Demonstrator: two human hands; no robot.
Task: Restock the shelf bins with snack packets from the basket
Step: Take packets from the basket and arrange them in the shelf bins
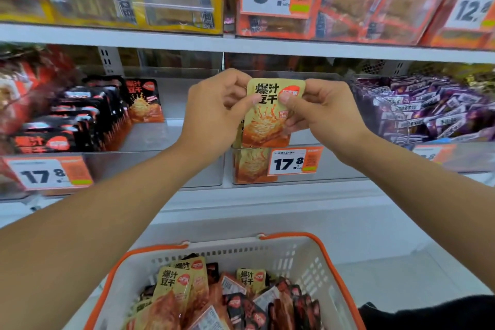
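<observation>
Head view: I have both hands up at the centre of the frame, over the clear bin (294, 169) with the 17.8 tag. The left hand (214, 112) pinches the left edge of a gold packet (267, 115), and the right hand (326, 112) pinches its upper right corner, thumb on the front. So each grip is narrow and holding that one packet, which hangs upright just above the bin's front wall. More gold packets seem to stand behind it in the bin, but my hands hide how many.

What could go wrong, as I judge it: the packet is slick foil held only at its edges, so a loose pinch could let it twist and drop in front of the bin onto the shelf ledge (267, 195) or down toward the basket (308, 262) at the bottom of the frame. Pushing it in tilted could knock the standing packets flat. It could also land in the wrong bin, since the black packets (88, 115) at left carry the same price tag.

Room: the bin's front wall sits just below the packet, so I need to clear it before lowering. The shelf above (241, 45) leaves an open gap over the bin. The bin of purple packets (428, 110) is close to my right wrist. The left bin has bare floor behind its row.
</observation>
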